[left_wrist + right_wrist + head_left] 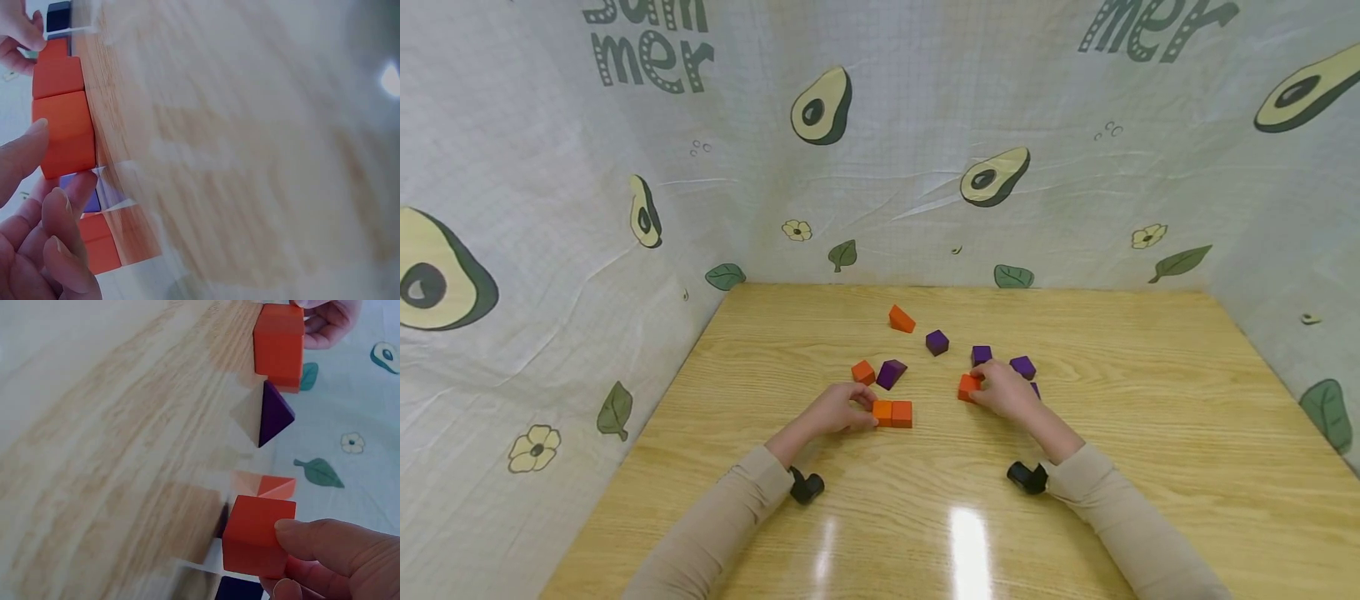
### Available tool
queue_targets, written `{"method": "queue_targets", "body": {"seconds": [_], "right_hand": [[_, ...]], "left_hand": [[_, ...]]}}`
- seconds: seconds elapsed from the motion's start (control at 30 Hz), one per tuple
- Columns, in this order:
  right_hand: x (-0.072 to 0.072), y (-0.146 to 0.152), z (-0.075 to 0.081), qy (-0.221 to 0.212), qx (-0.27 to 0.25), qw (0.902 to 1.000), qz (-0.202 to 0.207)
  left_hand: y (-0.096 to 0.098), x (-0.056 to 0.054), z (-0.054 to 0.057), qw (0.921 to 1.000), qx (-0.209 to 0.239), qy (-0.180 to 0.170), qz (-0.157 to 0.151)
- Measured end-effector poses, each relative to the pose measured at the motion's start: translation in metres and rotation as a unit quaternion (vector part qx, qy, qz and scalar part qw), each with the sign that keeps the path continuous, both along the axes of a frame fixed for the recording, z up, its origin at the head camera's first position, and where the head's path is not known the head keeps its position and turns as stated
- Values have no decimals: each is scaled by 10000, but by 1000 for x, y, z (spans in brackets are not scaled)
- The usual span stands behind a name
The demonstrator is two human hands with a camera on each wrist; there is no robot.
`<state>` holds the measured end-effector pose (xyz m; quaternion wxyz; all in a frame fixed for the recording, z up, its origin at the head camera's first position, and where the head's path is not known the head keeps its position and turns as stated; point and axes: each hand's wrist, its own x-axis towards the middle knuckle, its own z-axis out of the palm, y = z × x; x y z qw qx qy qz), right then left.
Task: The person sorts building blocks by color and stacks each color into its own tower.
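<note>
My left hand (844, 408) pinches an orange cube (882, 413) between thumb and fingers at its left side. Flush against that cube's right face sits a red-orange cube (902, 415); the pair forms a short row. To the right, across a gap, my right hand (1009, 393) grips another red-orange cube (253, 534), thumb on one face and fingers on the far one. Just behind this cube is a purple cube (981, 355). Beyond my left fingers lie an orange cube (862, 372) and a purple triangular prism (891, 374).
Farther back on the wooden table (1120, 400) are an orange wedge (901, 320) and a purple block (937, 342). Behind my right hand stands another purple block (1022, 367), and a further purple piece (1035, 388) is partly hidden. Patterned cloth (895, 233) hangs around the table.
</note>
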<state>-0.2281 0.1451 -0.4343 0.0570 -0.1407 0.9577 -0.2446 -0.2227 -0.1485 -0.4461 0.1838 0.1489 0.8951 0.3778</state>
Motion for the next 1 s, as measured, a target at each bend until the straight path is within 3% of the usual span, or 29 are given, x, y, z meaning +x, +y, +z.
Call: {"method": "queue_targets", "body": {"seconds": [0.47, 0.7, 1.0], "right_hand": [[6, -25, 21, 231, 123, 9983, 521], [6, -41, 22, -22, 5, 9978, 662], [11, -62, 22, 143, -167, 9951, 966]], "left_hand": [[0, 0, 1, 10000, -21, 39, -23], [-1, 0, 0, 10000, 8, 49, -42], [-1, 0, 1, 10000, -5, 43, -44]]}}
